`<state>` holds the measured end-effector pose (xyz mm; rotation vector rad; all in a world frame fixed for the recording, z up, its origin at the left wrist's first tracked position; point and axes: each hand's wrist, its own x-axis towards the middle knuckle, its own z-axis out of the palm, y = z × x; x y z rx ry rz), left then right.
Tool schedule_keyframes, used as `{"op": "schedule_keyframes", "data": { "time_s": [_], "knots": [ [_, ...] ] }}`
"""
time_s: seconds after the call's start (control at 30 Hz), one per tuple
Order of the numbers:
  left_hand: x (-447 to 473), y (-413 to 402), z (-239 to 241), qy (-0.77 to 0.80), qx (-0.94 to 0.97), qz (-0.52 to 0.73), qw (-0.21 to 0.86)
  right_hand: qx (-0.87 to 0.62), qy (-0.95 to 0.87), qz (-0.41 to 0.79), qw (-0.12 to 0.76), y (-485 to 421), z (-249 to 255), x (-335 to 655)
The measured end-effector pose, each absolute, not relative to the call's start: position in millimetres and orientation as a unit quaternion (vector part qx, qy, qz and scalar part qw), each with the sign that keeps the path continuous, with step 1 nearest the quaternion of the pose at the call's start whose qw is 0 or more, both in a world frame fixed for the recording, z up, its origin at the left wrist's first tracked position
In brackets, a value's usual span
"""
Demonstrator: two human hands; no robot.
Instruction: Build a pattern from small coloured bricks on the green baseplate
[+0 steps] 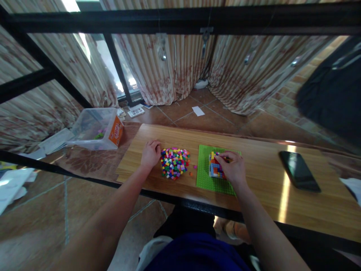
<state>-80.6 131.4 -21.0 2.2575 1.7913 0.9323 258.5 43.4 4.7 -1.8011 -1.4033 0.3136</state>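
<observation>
A heap of small coloured toy bricks [175, 162] lies on the wooden table. At its left edge rests my left hand [151, 153], fingers curled in; whether anything is in them is hidden. To the right of the heap lies a green studded baseplate [203, 171]. On it sits a small block of multicoloured bricks [216, 170], with yellow, red and blue showing. My right hand [232, 165] is over the right part of this block, fingertips pinched together at its top. What the fingertips grip is too small to make out, and the hand covers part of the block.
A few loose bricks [191, 174] lie between heap and baseplate. A black phone [299, 171] is on the right of the table [262, 169]. Left of the table stands a clear plastic box [94, 128] with an orange label. A black metal bar [180, 20] crosses above.
</observation>
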Motion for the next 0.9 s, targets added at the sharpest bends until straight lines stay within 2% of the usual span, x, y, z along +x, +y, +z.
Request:
{"op": "schedule_keyframes", "data": {
  "time_s": [0.2, 0.37, 0.47, 0.7, 0.9],
  "knots": [
    [-80.9, 131.7, -21.7, 0.59, 0.744, 0.307, 0.056, -0.698, -0.526, 0.135, 0.468, 38.5, 7.0, 260.2],
    [-80.5, 131.7, -20.9, 0.583, 0.751, 0.306, 0.057, -0.665, -0.57, 0.029, 0.481, 28.1, 19.1, 246.6],
    [-80.2, 131.2, -19.9, 0.583, 0.751, 0.307, 0.053, -0.616, -0.662, 0.018, 0.427, 22.6, 26.1, 226.5],
    [-80.6, 131.8, -20.8, 0.584, 0.748, 0.311, 0.052, -0.574, -0.795, 0.018, 0.196, 19.3, 24.5, 188.2],
    [-80.7, 131.9, -21.0, 0.583, 0.748, 0.312, 0.058, -0.579, -0.804, 0.017, 0.138, 21.2, 21.2, 182.3]
  ]
}}
